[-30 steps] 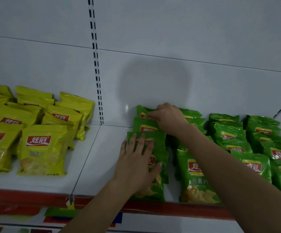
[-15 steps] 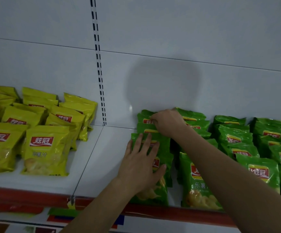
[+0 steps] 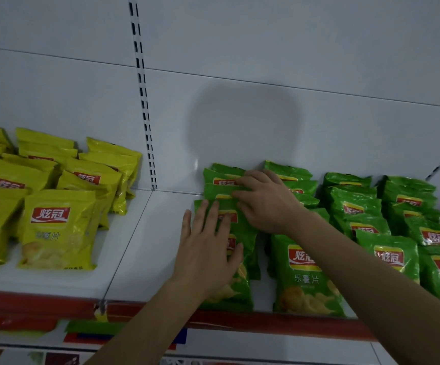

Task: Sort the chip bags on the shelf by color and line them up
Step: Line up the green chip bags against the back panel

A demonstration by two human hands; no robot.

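Leftmost green chip bag column (image 3: 224, 259) is pressed flat by the left hand (image 3: 205, 255), fingers straight; right hand (image 3: 267, 202) fingers are curled on a rear bag top. Bare white shelf (image 3: 145, 248) separates it from yellow chip bags (image 3: 58, 227); red shelf edge (image 3: 279, 324) runs just below.

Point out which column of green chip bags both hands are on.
The leftmost green column: left hand lies flat on its front bags, right hand farther back.

A white back panel (image 3: 266, 48) is filling the upper frame, a slotted upright strip (image 3: 142, 96) is running down its left-centre, and colored labels (image 3: 95, 335) are showing at the lower left.
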